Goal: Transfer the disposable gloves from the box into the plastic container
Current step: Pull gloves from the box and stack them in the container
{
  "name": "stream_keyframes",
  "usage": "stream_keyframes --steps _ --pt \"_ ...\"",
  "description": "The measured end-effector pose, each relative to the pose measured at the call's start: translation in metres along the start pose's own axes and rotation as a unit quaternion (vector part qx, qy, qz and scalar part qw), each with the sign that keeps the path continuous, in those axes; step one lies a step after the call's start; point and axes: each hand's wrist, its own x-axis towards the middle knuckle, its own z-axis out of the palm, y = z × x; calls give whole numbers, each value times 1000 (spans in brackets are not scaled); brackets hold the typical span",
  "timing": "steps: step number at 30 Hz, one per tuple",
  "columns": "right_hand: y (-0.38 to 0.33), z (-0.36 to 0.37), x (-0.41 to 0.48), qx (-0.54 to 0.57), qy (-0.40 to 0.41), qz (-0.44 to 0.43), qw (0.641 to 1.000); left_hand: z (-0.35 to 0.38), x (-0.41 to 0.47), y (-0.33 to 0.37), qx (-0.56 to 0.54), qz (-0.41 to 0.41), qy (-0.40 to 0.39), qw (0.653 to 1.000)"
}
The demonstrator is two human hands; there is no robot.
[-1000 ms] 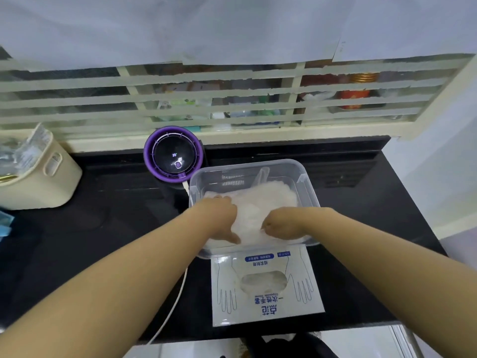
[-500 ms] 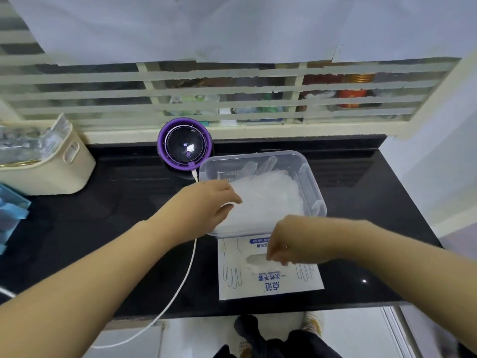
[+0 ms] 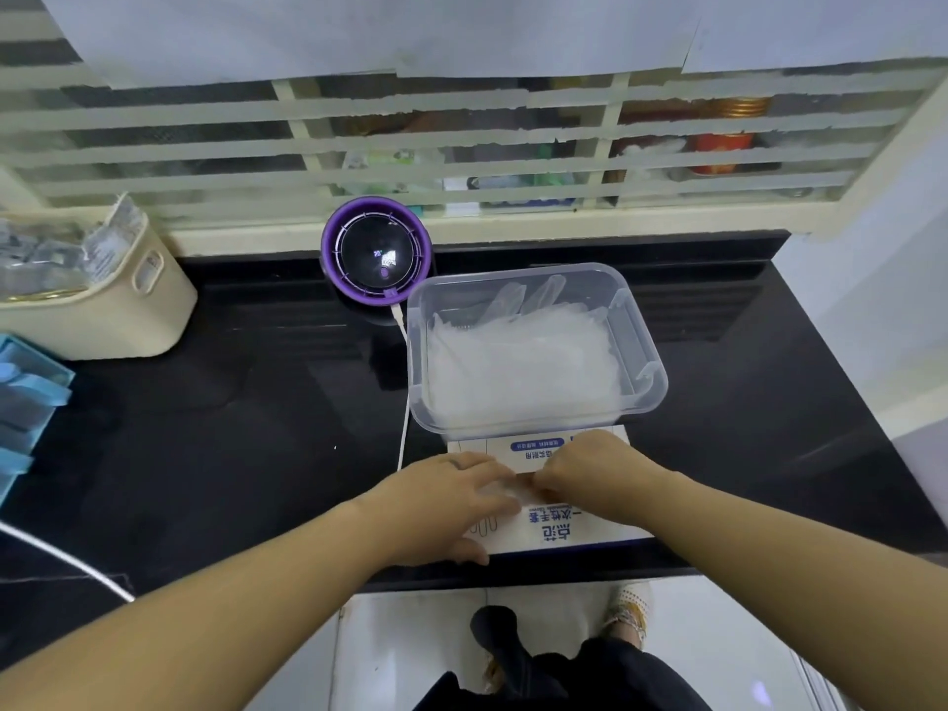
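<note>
A clear plastic container [image 3: 647,351] stands on the black counter, holding a pile of translucent disposable gloves [image 3: 518,361]. Just in front of it lies the flat white glove box [image 3: 569,528] with blue print. My left hand [image 3: 446,500] rests on the box's left half, fingers stretched flat toward the opening and thumb at the near edge. My right hand [image 3: 590,469] is over the opening in the middle of the box, its fingers curled and pinching thin glove film there. The two hands hide the opening itself.
A round purple device [image 3: 377,259] sits behind the container, its white cable [image 3: 405,402] running down the counter beside my left hand. At the left stand a beige basket [image 3: 102,305] and blue items [image 3: 25,397]. The counter's front edge is just below the box.
Both hands left the gloves in the container. The right hand came down to the box opening first, then the left hand followed and now lies on the box.
</note>
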Motion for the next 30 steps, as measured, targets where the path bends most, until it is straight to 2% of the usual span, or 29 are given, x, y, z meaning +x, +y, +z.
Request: stream_keyframes --steps 5,8,11,17,22,25,30 --pt "0 -3 -3 58 43 19 997 -3 -1 0 -55 -43 -34 997" --pt "2 -6 -12 68 103 16 992 -5 -2 0 -77 -69 -32 994" --pt "-2 -6 -24 90 120 33 988 -6 -3 1 -81 -70 -26 994" --pt "-12 0 -35 221 164 126 953 -4 0 -1 -84 -70 -24 994" --pt "-24 -1 -17 263 216 124 932 -4 1 0 -84 -75 -23 993" --pt "-28 -2 -19 340 269 155 888 -5 1 0 -80 -79 -25 993" --pt "-23 -15 -42 501 373 241 743 -8 3 2 -51 -89 -20 995"
